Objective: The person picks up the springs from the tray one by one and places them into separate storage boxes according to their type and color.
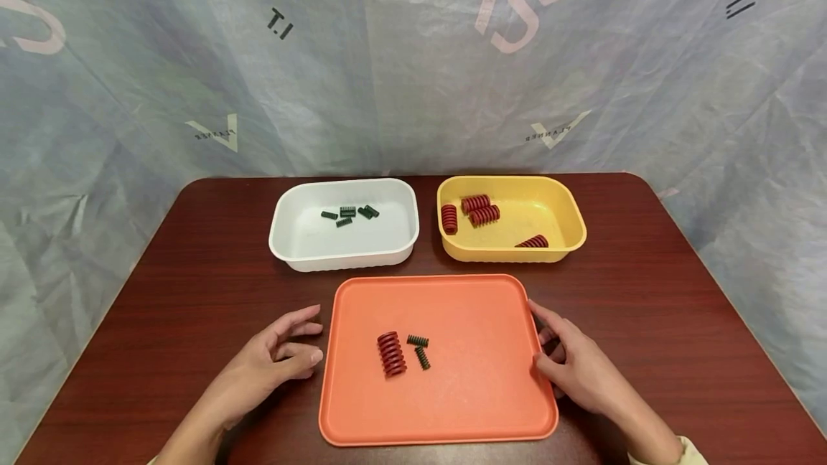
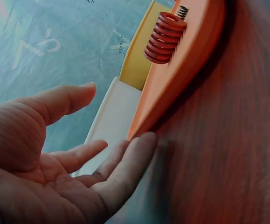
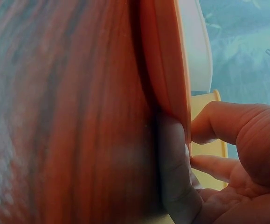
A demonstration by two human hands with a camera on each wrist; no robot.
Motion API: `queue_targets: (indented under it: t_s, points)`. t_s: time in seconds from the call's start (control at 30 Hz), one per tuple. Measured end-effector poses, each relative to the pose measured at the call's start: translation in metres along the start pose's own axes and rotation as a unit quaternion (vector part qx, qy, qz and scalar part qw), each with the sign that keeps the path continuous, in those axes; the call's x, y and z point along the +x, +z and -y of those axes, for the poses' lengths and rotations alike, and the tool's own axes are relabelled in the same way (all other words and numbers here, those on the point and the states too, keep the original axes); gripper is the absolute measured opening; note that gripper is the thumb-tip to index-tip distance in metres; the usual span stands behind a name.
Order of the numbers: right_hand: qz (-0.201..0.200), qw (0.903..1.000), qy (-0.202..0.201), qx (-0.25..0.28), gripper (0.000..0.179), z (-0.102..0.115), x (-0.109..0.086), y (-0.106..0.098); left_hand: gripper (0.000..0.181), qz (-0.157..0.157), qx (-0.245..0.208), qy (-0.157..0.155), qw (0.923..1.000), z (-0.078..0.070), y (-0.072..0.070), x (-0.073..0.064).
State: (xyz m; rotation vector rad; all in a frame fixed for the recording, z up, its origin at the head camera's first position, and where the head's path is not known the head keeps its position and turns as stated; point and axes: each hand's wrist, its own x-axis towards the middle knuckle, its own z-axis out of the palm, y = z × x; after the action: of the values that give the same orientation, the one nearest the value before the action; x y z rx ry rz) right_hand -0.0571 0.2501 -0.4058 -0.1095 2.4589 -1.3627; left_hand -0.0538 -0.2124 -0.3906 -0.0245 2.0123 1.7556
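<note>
An orange tray (image 1: pixel 478 393) lies on the table in the head view. On it rest a large red coil spring (image 1: pixel 391 354) and two small dark green springs (image 1: pixel 418 341). My left hand (image 1: pixel 271 357) is beside the tray's left edge, thumb and fingers apart and loosely bent, with nothing held. In the left wrist view, its fingertips (image 2: pixel 146 140) come close to the tray's corner; contact is unclear. At the opposite edge, my right hand (image 1: pixel 575 364) holds the tray's rim, thumb on top and fingers against the outer side. Some right fingertips are hidden.
Behind the tray stand a white bin (image 1: pixel 310 253) with several small dark green springs (image 1: pixel 347 212) and a yellow bin (image 1: pixel 549 235) with several red springs (image 1: pixel 484 215). A pale printed curtain (image 1: pixel 388 92) hangs around the dark red wooden table (image 1: pixel 646 293).
</note>
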Motion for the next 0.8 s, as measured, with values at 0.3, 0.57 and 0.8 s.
queue_targets:
  t_s: [0.3,0.57,0.8]
  points:
    - [-0.005,1.0,-0.004,-0.006,0.076,0.0,-0.001,0.0,0.078,0.013,0.003,-0.02,0.9997,0.003,0.006,0.006]
    - [-0.006,0.9999,-0.006,-0.01,0.076,0.001,0.0,0.001,0.072,-0.017,0.04,-0.009,0.999,0.008,0.014,0.015]
    - [0.0,0.9999,-0.005,-0.009,0.077,0.001,0.0,0.0,0.073,-0.035,0.088,0.005,0.9955,0.009,0.02,0.015]
